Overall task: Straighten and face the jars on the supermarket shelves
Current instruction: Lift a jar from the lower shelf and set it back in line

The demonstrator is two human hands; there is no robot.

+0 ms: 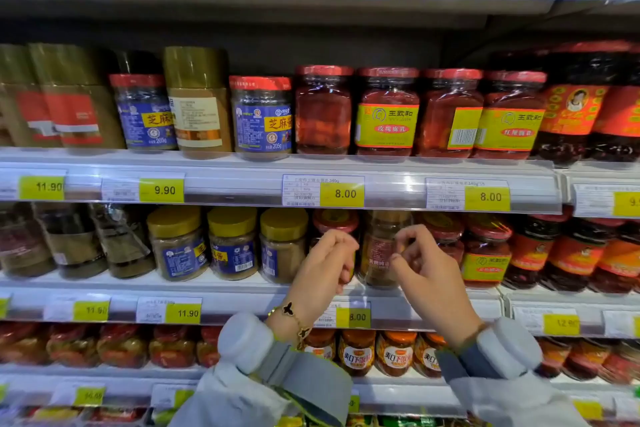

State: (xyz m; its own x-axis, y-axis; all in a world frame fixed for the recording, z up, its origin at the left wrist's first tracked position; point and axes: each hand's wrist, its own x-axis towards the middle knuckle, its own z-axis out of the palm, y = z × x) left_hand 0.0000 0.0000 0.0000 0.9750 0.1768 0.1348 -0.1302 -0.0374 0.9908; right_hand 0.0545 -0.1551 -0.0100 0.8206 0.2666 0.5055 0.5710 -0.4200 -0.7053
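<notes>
My left hand hovers with curled fingers in front of a red-lidded jar on the second shelf from the top, hiding most of its body. Whether it grips that jar is unclear. My right hand is just right of a brown jar with a reddish label. Its fingers are bent but apart, with nothing in them and the thumb near the jar's edge. On the shelf above, red tofu jars stand in a row; one shows no label and another is turned sideways.
Yellow-lidded sesame paste jars stand left of my hands and red chilli jars to the right. Clear price rails with yellow tags front each shelf. Orange-lidded jars fill the shelf under my wrists.
</notes>
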